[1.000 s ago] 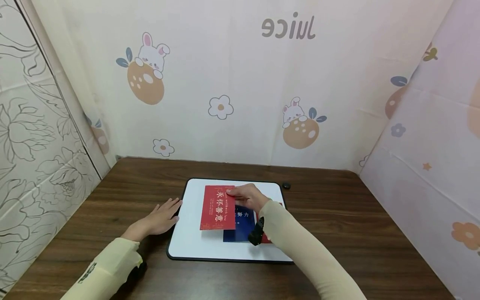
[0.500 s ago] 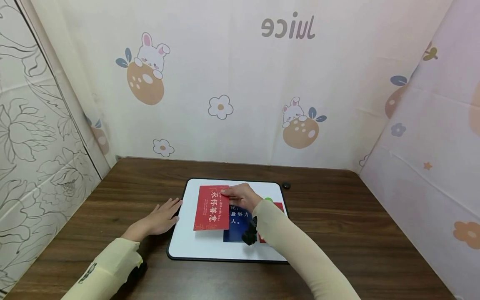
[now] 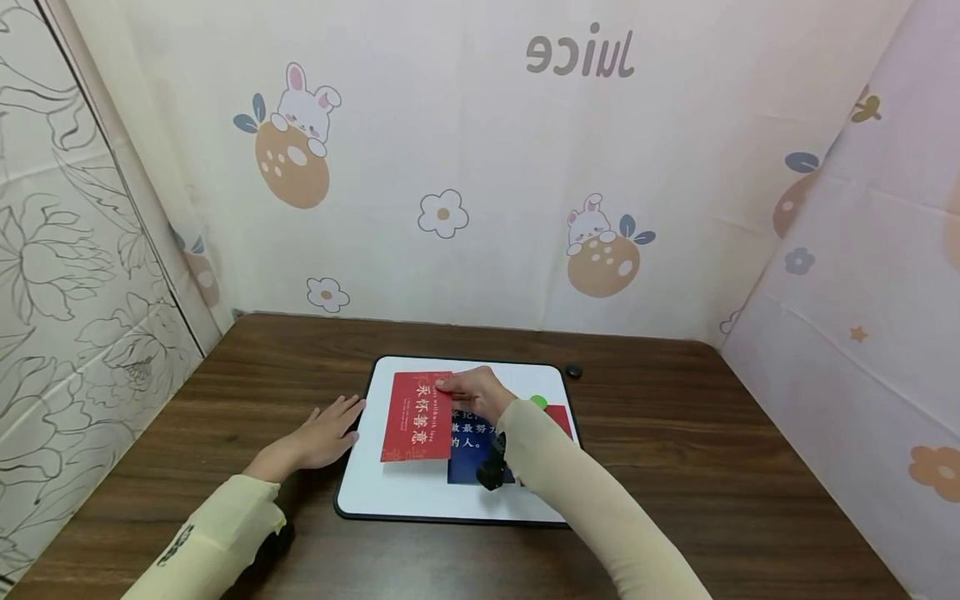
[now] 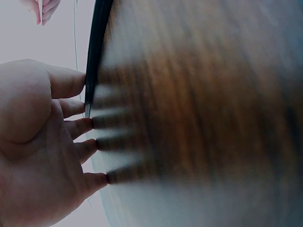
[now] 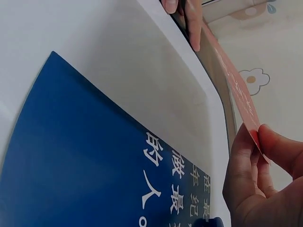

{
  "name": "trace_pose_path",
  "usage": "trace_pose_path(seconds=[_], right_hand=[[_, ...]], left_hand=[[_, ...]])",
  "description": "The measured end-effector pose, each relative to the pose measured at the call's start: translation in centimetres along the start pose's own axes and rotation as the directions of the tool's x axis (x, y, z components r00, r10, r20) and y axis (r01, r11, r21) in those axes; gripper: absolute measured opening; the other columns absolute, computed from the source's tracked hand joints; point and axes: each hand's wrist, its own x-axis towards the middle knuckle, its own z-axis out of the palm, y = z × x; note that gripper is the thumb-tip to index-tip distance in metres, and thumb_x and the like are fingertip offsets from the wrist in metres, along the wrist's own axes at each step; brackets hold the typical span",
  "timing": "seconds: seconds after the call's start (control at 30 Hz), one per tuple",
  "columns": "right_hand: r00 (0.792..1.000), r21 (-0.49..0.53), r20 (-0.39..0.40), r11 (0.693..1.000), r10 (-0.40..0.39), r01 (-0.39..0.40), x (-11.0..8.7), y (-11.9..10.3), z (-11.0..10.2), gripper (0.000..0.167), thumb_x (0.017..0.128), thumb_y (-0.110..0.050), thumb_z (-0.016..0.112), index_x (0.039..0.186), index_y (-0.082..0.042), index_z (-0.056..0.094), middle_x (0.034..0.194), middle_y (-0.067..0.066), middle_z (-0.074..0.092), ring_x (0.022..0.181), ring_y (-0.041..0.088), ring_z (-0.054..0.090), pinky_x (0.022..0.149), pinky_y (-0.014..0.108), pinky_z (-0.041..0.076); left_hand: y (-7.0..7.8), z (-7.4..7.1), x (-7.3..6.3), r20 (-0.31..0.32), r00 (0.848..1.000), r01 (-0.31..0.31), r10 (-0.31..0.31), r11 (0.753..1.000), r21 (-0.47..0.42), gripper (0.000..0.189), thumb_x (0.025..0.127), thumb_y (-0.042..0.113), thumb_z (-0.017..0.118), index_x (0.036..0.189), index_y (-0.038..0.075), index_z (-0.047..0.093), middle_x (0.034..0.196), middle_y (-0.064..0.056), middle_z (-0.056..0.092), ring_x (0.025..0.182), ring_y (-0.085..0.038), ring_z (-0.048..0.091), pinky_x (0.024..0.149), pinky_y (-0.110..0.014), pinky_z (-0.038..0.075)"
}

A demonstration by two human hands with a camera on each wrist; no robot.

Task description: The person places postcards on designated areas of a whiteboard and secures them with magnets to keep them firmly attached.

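A red card [image 3: 414,417] with white Chinese lettering hangs tilted over the left half of a whiteboard [image 3: 382,496]. My right hand [image 3: 477,393] pinches its right edge near the top, thumb on one face and fingers behind, as the right wrist view shows. Below that hand a blue card [image 5: 90,156] with white lettering lies on the board, partly covered by the forearm in the head view. My left hand [image 3: 322,435] rests at the board's left edge, fingers [image 4: 87,149] straight and spread, their tips at the black frame.
At the board's right lie another red card [image 3: 558,417], mostly behind the sleeve, and a round green piece [image 3: 538,402]. A small black round object [image 3: 573,372] sits on the wooden table [image 3: 675,433] by the top right corner. A patterned curtain [image 3: 495,275] stands behind.
My right hand has carried the red card to the left across the board, uncovering more of the blue card's lettering and the green piece. The left hand stays in place.
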Motion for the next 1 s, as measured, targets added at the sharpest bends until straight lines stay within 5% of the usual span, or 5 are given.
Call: trace_pose_path(seconds=[1.0], right_hand=[[0.998, -0.111, -0.055, 0.993, -0.036, 0.030, 0.4, 0.9, 1.3, 0.033, 0.081, -0.010, 0.077, 0.108, 0.004, 0.064, 0.094, 0.016, 0.067, 0.081, 0.026, 0.069, 0.064, 0.029, 0.056]], left_hand=[[0.0, 0.2, 0.0, -0.011, 1.000, 0.002, -0.002, 1.000, -0.002, 0.057, 0.098, 0.016, 0.050, 0.147, -0.004, 0.029, 0.150, -0.029, 0.024, 0.140, -0.046, 0.013, 0.106, -0.066, 0.007]])
